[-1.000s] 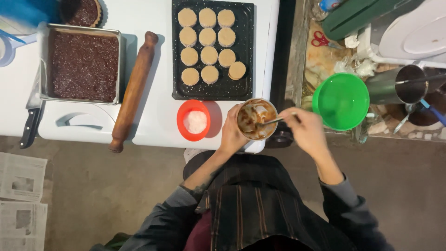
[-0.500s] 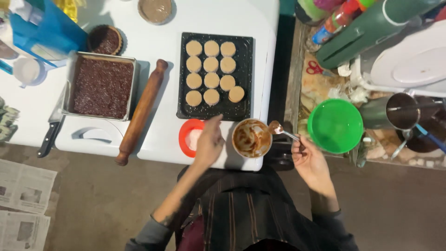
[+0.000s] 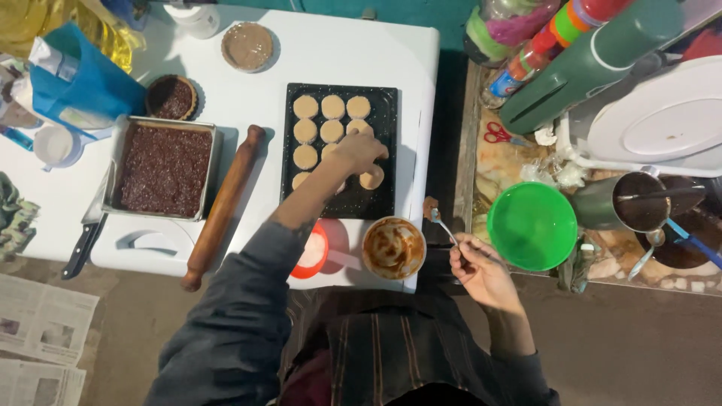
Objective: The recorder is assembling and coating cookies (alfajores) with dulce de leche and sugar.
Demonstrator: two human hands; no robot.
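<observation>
Your left hand (image 3: pixel 359 153) reached out over the black baking tray (image 3: pixel 387 199), fingers curled down onto the round dough discs (image 3: pixel 332 107) beneath them; whether they pinched one, I couldn't tell. Your right hand (image 3: pixel 476 265) pinched a small spoon (image 3: pixel 442 223) between thumb and fingertips, its bowl up beside the smeared bowl of brown filling (image 3: pixel 393 247), just left of those fingers. A green bowl (image 3: pixel 532 225) sat just right of them.

Rolling pin (image 3: pixel 223 207) left of tray (image 3: pixel 389 113)
</observation>
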